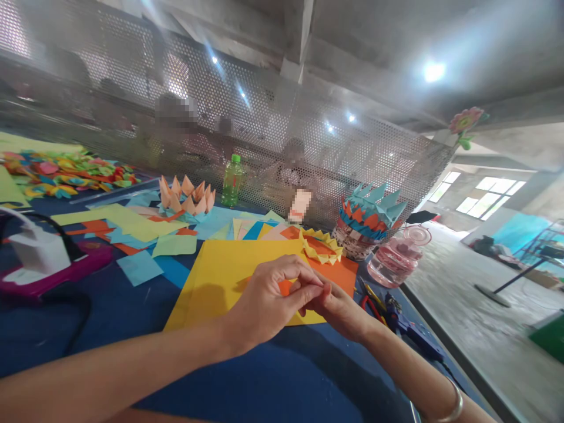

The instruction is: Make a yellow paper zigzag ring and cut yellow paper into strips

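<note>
1. Orange paper [284, 287] shows through the curl of the left hand [267, 296], too covered to tell whether it is held or lies beneath
2. Fingertips of the left hand and the right hand [337, 306] meet, bunched together above the yellow sheets [224, 261]; what they pinch, if anything, is hidden, so I cannot tell how far that piece has got
3. Just beyond the hands, a yellow ring [315, 254] of folded points looks complete
4. To its right, a patterned basket [356, 245] carries tiers of blue and orange points, apparently well advanced
5. Farther left, a peach ring [175, 204] of points seems nearly finished too, well apart from the basket
6. Flat paper squares [140, 267] lie unfolded on the worktop [247, 382], and with the coloured pile [66, 173] at far left, plenty seems left to use
</note>
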`<move>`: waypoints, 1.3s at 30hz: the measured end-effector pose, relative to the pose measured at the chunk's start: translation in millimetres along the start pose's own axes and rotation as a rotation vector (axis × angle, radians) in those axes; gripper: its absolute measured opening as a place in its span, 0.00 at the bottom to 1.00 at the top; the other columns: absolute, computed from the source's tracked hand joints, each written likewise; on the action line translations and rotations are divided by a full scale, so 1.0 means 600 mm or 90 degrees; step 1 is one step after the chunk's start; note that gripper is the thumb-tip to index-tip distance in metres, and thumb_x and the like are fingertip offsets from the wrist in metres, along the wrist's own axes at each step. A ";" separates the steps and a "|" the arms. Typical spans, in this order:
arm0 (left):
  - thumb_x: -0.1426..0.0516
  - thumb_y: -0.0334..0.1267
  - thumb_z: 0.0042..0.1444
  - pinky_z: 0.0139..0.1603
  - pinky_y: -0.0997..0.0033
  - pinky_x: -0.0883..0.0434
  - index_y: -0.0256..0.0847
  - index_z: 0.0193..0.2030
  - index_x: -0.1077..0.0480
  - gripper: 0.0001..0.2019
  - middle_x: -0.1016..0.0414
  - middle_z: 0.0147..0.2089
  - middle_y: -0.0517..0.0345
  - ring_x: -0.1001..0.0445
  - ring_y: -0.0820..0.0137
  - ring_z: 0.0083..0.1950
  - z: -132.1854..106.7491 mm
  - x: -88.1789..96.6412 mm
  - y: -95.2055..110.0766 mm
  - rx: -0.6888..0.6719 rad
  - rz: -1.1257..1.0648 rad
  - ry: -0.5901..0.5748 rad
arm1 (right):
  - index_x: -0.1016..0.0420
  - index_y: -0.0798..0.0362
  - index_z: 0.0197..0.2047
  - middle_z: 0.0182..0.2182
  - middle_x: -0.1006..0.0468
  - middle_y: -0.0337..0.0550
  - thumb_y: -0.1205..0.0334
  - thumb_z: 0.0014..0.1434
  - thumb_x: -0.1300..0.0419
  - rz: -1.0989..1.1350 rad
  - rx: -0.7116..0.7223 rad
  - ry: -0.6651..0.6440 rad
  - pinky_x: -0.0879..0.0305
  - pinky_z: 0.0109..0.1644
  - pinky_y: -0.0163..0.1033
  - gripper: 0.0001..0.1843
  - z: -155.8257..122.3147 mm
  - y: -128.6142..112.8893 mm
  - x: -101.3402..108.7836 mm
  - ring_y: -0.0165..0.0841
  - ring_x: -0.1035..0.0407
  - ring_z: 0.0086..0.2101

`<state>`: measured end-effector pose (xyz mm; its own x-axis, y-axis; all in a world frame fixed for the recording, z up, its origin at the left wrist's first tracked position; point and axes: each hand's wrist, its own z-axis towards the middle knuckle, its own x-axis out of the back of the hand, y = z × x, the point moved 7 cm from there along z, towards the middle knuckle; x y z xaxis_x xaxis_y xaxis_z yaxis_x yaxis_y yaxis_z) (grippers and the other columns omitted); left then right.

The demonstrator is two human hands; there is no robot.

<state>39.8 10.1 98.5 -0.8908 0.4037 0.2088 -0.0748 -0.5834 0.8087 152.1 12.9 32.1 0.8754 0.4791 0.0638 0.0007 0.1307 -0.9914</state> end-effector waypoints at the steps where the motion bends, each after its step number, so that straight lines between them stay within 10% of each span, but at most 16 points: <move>1: 0.42 0.30 0.54 0.41 0.71 0.30 0.39 0.28 0.26 0.05 0.25 0.32 0.59 0.27 0.71 0.37 0.000 0.000 0.001 0.001 -0.002 -0.004 | 0.32 0.51 0.41 0.36 0.36 0.41 0.32 0.52 0.47 -0.007 0.004 -0.001 0.39 0.38 0.38 0.30 0.000 -0.002 -0.001 0.31 0.40 0.35; 23: 0.43 0.34 0.55 0.40 0.70 0.31 0.34 0.30 0.27 0.07 0.26 0.27 0.57 0.27 0.71 0.33 -0.001 -0.018 -0.057 0.154 -0.255 -0.092 | 0.32 0.52 0.45 0.33 0.35 0.39 0.45 0.63 0.49 -0.132 0.044 0.036 0.41 0.39 0.36 0.19 -0.031 -0.034 0.003 0.29 0.40 0.34; 30: 0.39 0.37 0.50 0.35 0.75 0.35 0.36 0.30 0.25 0.06 0.25 0.29 0.59 0.30 0.73 0.33 -0.001 -0.007 -0.079 0.201 -0.128 -0.043 | 0.33 0.50 0.45 0.36 0.33 0.38 0.51 0.61 0.44 -0.238 0.081 0.277 0.40 0.37 0.33 0.13 -0.040 -0.052 0.029 0.28 0.38 0.35; 39: 0.39 0.37 0.48 0.39 0.72 0.35 0.39 0.27 0.27 0.04 0.26 0.29 0.61 0.29 0.71 0.34 -0.005 -0.004 -0.078 0.140 -0.019 -0.031 | 0.30 0.52 0.32 0.29 0.29 0.37 0.60 0.57 0.39 -0.427 0.110 0.284 0.39 0.33 0.32 0.06 -0.046 -0.093 -0.007 0.27 0.36 0.29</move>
<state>44.0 34.2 58.2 -0.8668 0.4547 0.2047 0.0038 -0.4046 0.9145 161.7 -20.5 84.1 0.8253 -0.1335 0.5486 0.5492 0.4157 -0.7250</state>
